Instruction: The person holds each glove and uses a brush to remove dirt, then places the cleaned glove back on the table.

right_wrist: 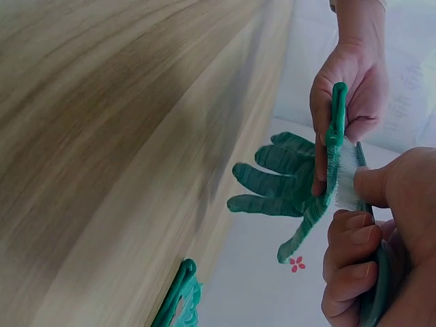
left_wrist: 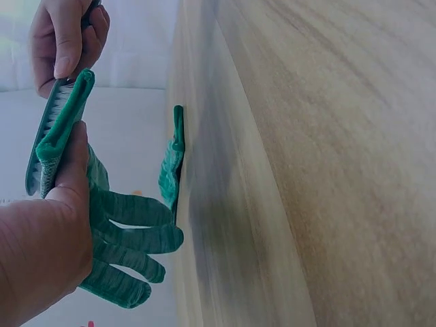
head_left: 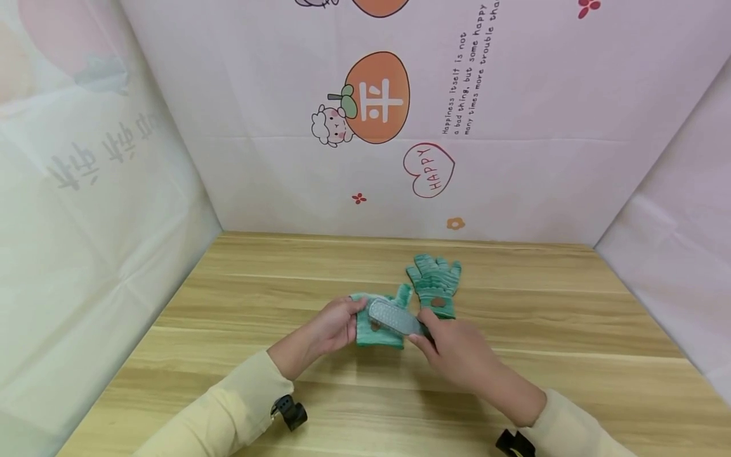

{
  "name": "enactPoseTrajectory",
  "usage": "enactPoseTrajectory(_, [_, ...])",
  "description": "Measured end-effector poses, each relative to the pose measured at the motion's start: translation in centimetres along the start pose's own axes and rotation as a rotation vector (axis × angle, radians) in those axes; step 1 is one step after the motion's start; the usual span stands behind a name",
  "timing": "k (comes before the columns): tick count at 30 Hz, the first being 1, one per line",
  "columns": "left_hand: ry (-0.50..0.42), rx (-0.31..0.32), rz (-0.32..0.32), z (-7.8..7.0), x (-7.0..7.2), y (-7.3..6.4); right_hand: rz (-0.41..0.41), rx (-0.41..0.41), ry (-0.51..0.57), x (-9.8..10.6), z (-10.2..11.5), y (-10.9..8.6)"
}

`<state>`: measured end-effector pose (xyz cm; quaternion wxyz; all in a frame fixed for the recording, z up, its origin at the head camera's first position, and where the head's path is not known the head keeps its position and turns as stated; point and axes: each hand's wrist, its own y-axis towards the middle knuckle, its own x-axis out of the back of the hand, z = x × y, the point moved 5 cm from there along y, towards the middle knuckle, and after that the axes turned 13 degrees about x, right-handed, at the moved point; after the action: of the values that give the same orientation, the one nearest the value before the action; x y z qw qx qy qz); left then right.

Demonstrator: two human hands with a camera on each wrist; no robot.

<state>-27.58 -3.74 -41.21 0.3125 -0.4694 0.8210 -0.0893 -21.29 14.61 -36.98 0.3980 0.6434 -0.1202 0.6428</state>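
In my left hand (head_left: 337,327) I hold a green striped knitted glove (head_left: 379,339) above the table, thumb on one face and fingers behind it. Its cuff faces me, and its fingers hang down on the far side in the left wrist view. My right hand (head_left: 462,352) grips the handle of a grey-green brush (head_left: 394,316). White bristles (right_wrist: 349,178) touch the glove's face near the cuff, as the right wrist view shows. A matching second glove (head_left: 436,282) lies flat on the table behind, its fingers pointing away and a brown patch near its cuff.
The wood-grain table (head_left: 285,266) ends at a white printed cloth wall (head_left: 274,158) at the back. Further cloth walls stand at the left (head_left: 114,222) and right (head_left: 679,222). Black wrist cameras (head_left: 291,412) are strapped over both sleeves.
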Motion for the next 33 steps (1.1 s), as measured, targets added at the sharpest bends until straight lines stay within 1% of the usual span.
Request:
enactPoseTrajectory(5, [0.028,0.0,0.016,0.1,0.0,-0.1,0.019,-0.018,0.007,0.2,-0.2,-0.5])
enactPoseTrajectory(11, [0.032,-0.008,0.009,0.1,0.1,0.0,0.054,-0.065,0.01,0.5,-0.6,-1.0])
enactPoseTrajectory(18, [0.016,0.012,-0.02,0.2,0.5,0.0,0.063,-0.082,0.021,0.7,-1.1,-1.4])
enactPoseTrajectory(23, [0.034,0.001,-0.002,0.3,0.3,0.0,0.055,-0.089,0.025,0.9,-0.9,-1.2])
enactPoseTrajectory(27, [0.031,0.004,0.021,0.4,0.0,0.1,0.05,-0.074,0.01,1.2,-0.4,-0.5])
enactPoseTrajectory(33, [0.013,0.015,0.041,0.5,-0.5,0.0,0.058,-0.014,-0.022,0.9,0.3,0.5])
